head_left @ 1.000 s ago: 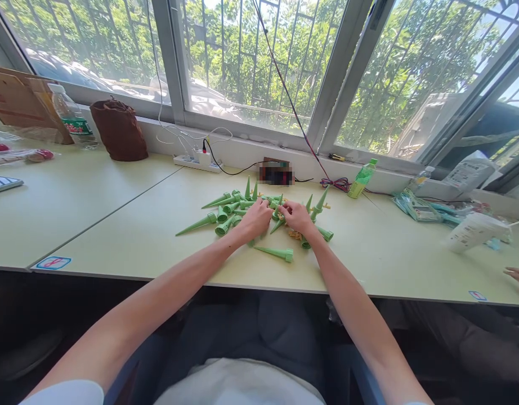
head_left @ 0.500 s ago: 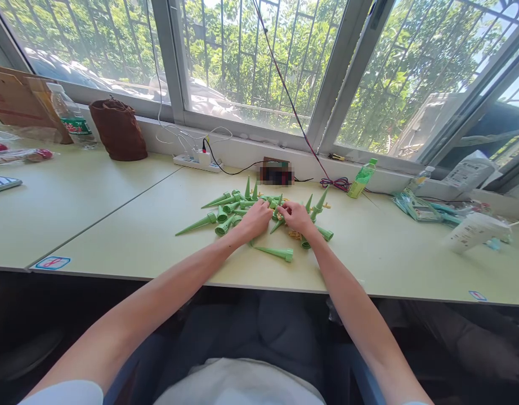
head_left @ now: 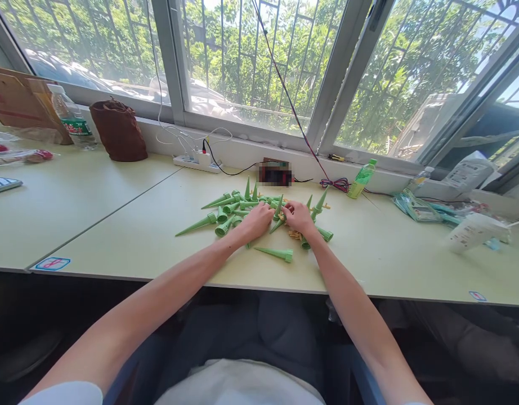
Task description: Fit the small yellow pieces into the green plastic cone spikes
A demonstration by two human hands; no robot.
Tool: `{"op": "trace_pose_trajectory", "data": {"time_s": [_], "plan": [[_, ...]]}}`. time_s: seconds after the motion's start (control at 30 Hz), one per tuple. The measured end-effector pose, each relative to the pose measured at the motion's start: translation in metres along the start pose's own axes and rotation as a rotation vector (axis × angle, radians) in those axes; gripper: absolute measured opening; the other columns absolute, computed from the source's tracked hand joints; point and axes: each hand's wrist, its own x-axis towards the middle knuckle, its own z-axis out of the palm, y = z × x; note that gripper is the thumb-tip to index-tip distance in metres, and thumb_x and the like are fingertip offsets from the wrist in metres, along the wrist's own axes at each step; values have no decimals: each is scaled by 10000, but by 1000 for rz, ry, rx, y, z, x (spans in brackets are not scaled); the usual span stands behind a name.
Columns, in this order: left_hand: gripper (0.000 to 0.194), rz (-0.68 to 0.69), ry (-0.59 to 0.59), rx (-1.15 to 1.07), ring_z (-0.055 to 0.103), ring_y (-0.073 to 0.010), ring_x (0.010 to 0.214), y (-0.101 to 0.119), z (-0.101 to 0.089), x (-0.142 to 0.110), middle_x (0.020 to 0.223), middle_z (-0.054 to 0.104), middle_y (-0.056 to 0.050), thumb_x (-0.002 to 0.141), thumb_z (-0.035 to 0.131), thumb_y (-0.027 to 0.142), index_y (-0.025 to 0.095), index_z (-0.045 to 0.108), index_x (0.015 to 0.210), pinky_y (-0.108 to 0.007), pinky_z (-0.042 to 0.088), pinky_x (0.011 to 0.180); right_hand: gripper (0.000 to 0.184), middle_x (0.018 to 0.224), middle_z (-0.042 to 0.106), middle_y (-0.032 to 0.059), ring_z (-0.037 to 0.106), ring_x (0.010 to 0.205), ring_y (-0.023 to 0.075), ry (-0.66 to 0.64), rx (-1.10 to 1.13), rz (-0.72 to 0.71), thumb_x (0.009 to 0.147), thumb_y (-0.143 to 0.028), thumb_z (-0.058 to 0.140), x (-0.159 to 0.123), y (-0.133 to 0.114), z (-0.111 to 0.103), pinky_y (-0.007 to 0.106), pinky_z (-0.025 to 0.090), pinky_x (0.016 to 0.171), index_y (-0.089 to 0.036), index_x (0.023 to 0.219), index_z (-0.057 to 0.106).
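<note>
A heap of several green plastic cone spikes (head_left: 226,212) lies on the pale green table (head_left: 116,219), with small yellow parts (head_left: 292,234) mixed in. My left hand (head_left: 256,220) and my right hand (head_left: 298,216) sit close together in the middle of the heap, fingers curled. Between them stands one green spike (head_left: 278,209), which both hands pinch. One loose spike (head_left: 276,253) lies on its side nearer to me.
At the back by the window are a white power strip (head_left: 196,161) with cables, a brown pouch (head_left: 119,130), a water bottle (head_left: 69,117) and a green bottle (head_left: 361,179). Packets and white bags (head_left: 474,230) crowd the right end. Cardboard (head_left: 14,104) leans at far left.
My hands have barely shifted, working on the same spike. Another person's hand seen at the far right edge one second ago has gone from view.
</note>
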Motion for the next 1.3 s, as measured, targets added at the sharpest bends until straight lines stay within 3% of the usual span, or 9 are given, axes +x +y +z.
{"op": "trace_pose_trajectory", "data": {"time_s": [0.2,0.5,1.3], "plan": [[179,4,-15,46,577,-277,927,1,1,0,884,647,-151,840,488,43,125,647,853,-355,474,772,118,769,671,65,590,755,181,16,4,32,823,-245,563,1,2,-1,288,414,725,-177,755,633],[181,-29,8,-15,582,-247,888,2,0,1,852,651,-118,831,477,43,145,625,840,-322,467,745,88,797,679,72,583,736,180,63,-6,51,812,-194,543,0,-1,-3,304,427,758,-173,782,623],[194,-154,73,-80,634,-236,882,5,-4,-1,973,652,-119,850,461,121,148,599,983,-306,467,726,238,920,710,82,637,893,193,29,-54,101,803,-63,451,-2,-7,-10,281,451,843,-161,878,654]]}}
